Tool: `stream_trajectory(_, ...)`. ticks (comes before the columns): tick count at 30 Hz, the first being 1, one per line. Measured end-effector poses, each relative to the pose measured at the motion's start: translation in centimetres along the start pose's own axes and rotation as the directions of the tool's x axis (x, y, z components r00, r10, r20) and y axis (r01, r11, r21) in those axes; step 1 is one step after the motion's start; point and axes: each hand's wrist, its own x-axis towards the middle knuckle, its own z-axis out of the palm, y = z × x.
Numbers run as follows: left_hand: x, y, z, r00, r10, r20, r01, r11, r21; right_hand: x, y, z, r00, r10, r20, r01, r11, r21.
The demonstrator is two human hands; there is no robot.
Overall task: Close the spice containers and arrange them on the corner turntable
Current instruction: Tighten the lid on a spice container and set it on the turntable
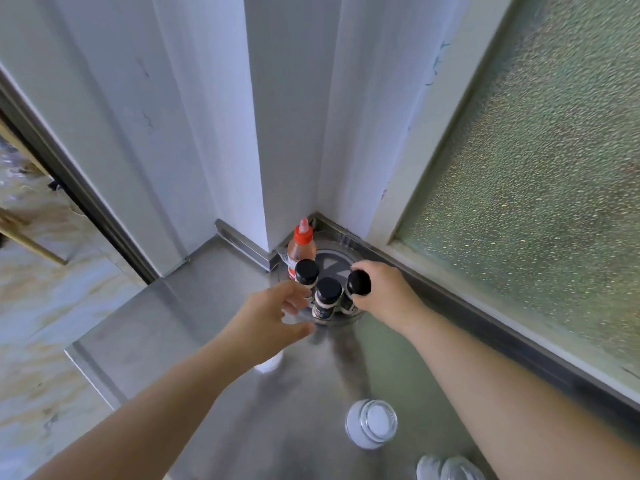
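Note:
A round grey turntable sits in the corner of a steel counter. On it stand an orange-capped squeeze bottle at the back left and three black-capped spice jars. My right hand grips the rightmost jar by its body, cap tilted toward me. The middle jar and the left jar stand upright. My left hand hovers with fingers apart beside the left jar, touching nothing that I can tell.
An open glass jar of white powder stands on the steel counter near me. A white object is partly hidden under my left forearm. Two white lids lie at the bottom edge. Walls and a frosted window close the corner.

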Motion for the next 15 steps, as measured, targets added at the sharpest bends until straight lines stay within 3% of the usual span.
stream_trajectory(2,0.4,0.7,0.6,1.0,0.015,-0.001,-0.015,1.0,0.015,-0.7,-0.6,-2.5,0.999,-0.013,-0.041,0.014,1.0,0.02)
stream_trajectory(9,1.7,6.5,3.6,0.979,0.199,0.034,-0.192,0.97,-0.151,-5.6,-4.5,-10.0,0.988,-0.126,0.094,0.125,0.992,0.021)
stream_trajectory(15,0.3,7.7,5.0,0.938,0.346,0.026,-0.338,0.928,-0.16,-8.1,-4.6,-11.9,0.953,-0.237,0.189,0.276,0.937,-0.214)
